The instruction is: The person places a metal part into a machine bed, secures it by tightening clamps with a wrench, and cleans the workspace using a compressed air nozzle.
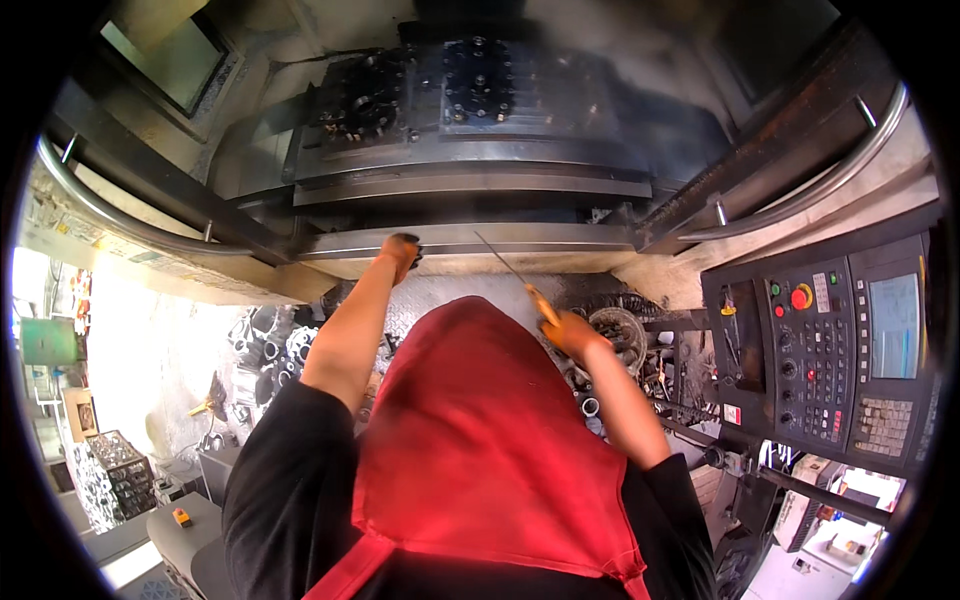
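Observation:
My right hand [572,334] is wrapped round the yellow-brown handle of a thin file-like tool [512,271]. Its long narrow shaft points up and left, with the tip near the machine's front sill [460,240]. At the left part of that sill is my left hand [401,256], its fingers curled and dark at the ends; whether something small is in them I cannot make out. Beyond the sill, inside the machine, a dark metal fixture block [478,85] with several round studs stands on the bed, beside a second dark fixture [365,95] to its left.
Curved grab rails [120,215] line the open doors on both sides. A control panel [810,340] with buttons and a screen stands at the right. Metal parts [268,345] lie at the lower left, and a round basket [620,335] is beside my right hand.

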Motion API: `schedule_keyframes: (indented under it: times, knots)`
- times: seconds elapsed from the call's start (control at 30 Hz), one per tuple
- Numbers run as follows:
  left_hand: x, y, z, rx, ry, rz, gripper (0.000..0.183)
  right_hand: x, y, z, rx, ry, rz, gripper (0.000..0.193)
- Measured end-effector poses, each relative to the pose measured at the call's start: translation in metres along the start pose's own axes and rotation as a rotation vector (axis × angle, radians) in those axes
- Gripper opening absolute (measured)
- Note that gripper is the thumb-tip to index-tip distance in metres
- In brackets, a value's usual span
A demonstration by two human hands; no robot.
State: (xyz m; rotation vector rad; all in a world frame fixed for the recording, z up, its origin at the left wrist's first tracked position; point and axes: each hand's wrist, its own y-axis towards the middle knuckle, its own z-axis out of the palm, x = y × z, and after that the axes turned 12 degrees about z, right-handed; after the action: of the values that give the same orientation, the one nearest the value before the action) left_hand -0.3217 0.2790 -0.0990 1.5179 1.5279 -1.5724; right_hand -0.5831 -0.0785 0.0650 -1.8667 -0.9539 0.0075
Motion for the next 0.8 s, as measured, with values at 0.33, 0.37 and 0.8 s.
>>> schedule_keyframes:
  times: [0.33, 0.37, 0.8]
  knots:
    - [0.106, -0.124, -0.063, -0.24, -0.403, -0.358, 0.029, -0.106, 0.027, -0.011, -0.272, 0.129, 0.475, 0.046]
    - [0.118, -0.13, -0.081, -0.294, -0.566, -0.406, 0.029, -0.1, 0.017, -0.025, -0.226, 0.047, 0.571, 0.047]
    - [-0.046, -0.027, -0.114, -0.129, -1.283, -0.143, 0.035, 0.043, -0.051, -0.025, 0.138, -0.075, -0.016, 0.033]
